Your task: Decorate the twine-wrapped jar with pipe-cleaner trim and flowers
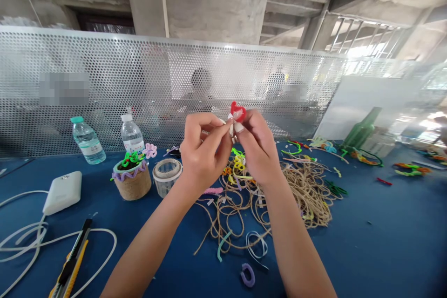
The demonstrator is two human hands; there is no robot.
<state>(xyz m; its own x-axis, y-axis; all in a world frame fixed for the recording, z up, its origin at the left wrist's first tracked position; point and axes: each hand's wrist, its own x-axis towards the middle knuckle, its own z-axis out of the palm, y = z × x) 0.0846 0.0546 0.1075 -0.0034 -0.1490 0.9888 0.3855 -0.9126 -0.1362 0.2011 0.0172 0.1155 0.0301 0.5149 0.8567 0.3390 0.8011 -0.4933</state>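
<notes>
My left hand (206,149) and my right hand (259,149) meet at the middle of the view, raised above the table. Between their fingertips is a small red heart-shaped pipe-cleaner piece (238,111) with something pale at its centre. The right fingers and thumb pinch its lower right side. A small white piece is pinched in the left fingertips, touching the heart's lower left; its exact shape is partly hidden. Below and behind the hands lies a tangle of brown twine (307,191) with yellow pipe cleaners (239,163).
Twine-wrapped pot (133,184), clear jar (167,174), two bottles (89,142) (132,135) and white power bank (63,193) stand left. A cutter (71,265) lies front left. Purple curl (247,275) is in front; green bottle (363,128) is right, before a perforated screen (157,88).
</notes>
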